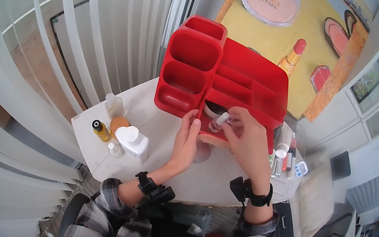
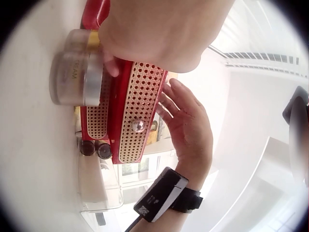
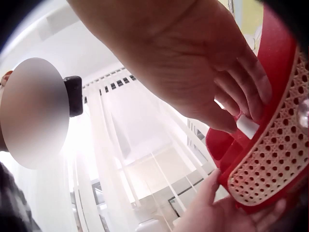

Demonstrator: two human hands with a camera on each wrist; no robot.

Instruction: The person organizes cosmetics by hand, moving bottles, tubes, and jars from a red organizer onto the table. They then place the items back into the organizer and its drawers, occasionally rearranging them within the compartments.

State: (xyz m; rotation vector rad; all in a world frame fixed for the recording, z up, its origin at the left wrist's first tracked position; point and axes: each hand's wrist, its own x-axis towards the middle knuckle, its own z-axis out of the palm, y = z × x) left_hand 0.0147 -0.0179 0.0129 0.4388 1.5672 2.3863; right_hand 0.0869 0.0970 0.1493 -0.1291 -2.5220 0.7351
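Note:
A red organizer [image 1: 214, 68] stands on the white table, its front drawer [image 1: 213, 139] pulled out. The drawer front is woven cane [image 2: 140, 104] with a round clear knob [image 2: 138, 126]. My left hand [image 1: 186, 142] holds the drawer's left corner, thumb at the side and fingers underneath in the right wrist view. Inside the drawer is a small clear bottle [image 1: 216, 124] with a white cap, like nail polish. My right hand [image 1: 250, 140] reaches in from the right and pinches it, the white cap [image 3: 247, 127] showing between thumb and fingers. A dark round item [image 1: 214, 108] lies behind it.
At the table's left stand a white bottle [image 1: 133, 142], a yellow bottle with a black cap [image 1: 101, 130] and other small bottles. Several cosmetics [image 1: 286, 155] crowd the right. A frosted cream jar [image 2: 72, 79] stands before the drawer. A cosmetics painting [image 1: 280, 34] stands behind.

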